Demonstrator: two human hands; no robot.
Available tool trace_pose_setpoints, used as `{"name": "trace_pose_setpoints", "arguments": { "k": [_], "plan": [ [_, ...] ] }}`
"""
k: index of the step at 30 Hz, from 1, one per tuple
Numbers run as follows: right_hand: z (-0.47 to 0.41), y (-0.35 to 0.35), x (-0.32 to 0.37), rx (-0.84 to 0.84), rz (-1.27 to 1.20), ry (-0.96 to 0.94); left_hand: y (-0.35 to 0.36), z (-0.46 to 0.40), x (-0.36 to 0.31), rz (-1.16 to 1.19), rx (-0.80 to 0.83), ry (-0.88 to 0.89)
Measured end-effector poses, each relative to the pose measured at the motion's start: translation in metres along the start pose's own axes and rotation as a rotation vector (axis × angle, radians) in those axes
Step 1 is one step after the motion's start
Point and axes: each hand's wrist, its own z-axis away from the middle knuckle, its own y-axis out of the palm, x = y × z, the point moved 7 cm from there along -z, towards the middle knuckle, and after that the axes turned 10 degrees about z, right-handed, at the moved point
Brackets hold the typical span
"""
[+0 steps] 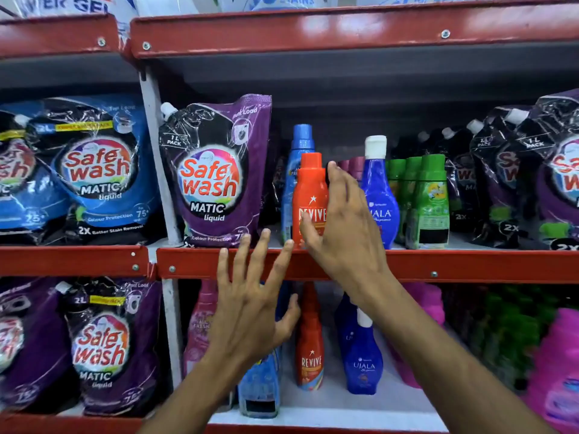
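Observation:
An orange Revive bottle stands upright at the front of the middle shelf. My right hand holds it from the right: the thumb lies across the label's lower front and the fingers run up along its right side. My left hand hovers in front of the shelf's red edge with its fingers spread wide, holding nothing. Just behind the orange bottle stands a blue bottle, and to its right a blue Ujala bottle with a white cap.
A purple Safewash pouch stands left of the bottles and blue Safewash pouches further left. Green bottles and more purple pouches fill the right. The lower shelf holds another Revive bottle, a Ujala bottle and pink bottles.

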Motion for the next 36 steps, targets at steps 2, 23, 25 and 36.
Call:
{"name": "trace_pose_setpoints", "arguments": {
  "k": [2,23,25,36],
  "plan": [
    [-0.008,0.007,0.0,-0.001,-0.03,0.051,0.006,0.002,0.002,-0.003,0.021,0.01],
    [0.06,-0.052,-0.031,-0.206,-0.357,0.137,0.02,0.006,0.01,-0.078,-0.103,0.088],
    [0.088,-0.041,-0.039,-0.12,-0.417,0.16,0.019,0.006,0.009,-0.085,-0.111,0.089],
    [0.219,0.127,-0.083,0.403,-0.418,0.412,0.016,0.006,0.004,-0.06,-0.117,0.056]
  ]
}}
